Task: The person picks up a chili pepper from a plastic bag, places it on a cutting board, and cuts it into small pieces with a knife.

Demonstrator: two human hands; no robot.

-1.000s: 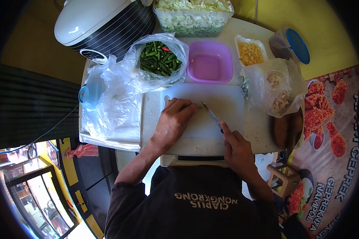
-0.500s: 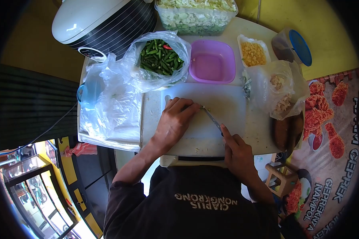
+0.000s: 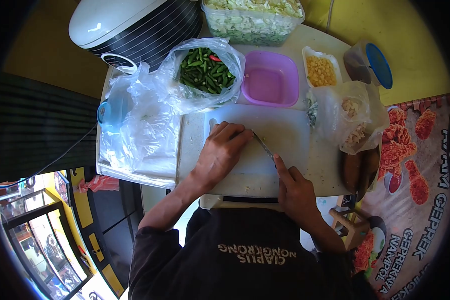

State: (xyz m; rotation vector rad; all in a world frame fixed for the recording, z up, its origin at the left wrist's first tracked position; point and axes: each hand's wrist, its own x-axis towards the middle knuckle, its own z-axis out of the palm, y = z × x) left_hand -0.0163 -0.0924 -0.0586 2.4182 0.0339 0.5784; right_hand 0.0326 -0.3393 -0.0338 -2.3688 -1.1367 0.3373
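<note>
My right hand (image 3: pixel 294 187) is wrapped round the handle of a knife (image 3: pixel 263 143), index finger stretched along it. The blade points up and left over a white cutting board (image 3: pixel 285 130), its tip at the fingertips of my left hand (image 3: pixel 222 147). Those left fingers are bent and pressed together on the board; whatever they hold is too small to make out. Behind the board stand a clear plastic bag of green chillies (image 3: pixel 205 70), one of them red, and a purple square tub (image 3: pixel 270 80).
A rice cooker (image 3: pixel 135 30) and a tub of chopped cabbage (image 3: pixel 255 22) stand at the back. To the right are a tray of yellow pieces (image 3: pixel 321 71), a blue-lidded container (image 3: pixel 379 66) and a plastic bag (image 3: pixel 355 117). Crumpled plastic (image 3: pixel 145 130) lies left.
The view has shifted slightly. The knife and my right hand have moved a little left relative to the board. My left hand stays in nearly the same place.
</note>
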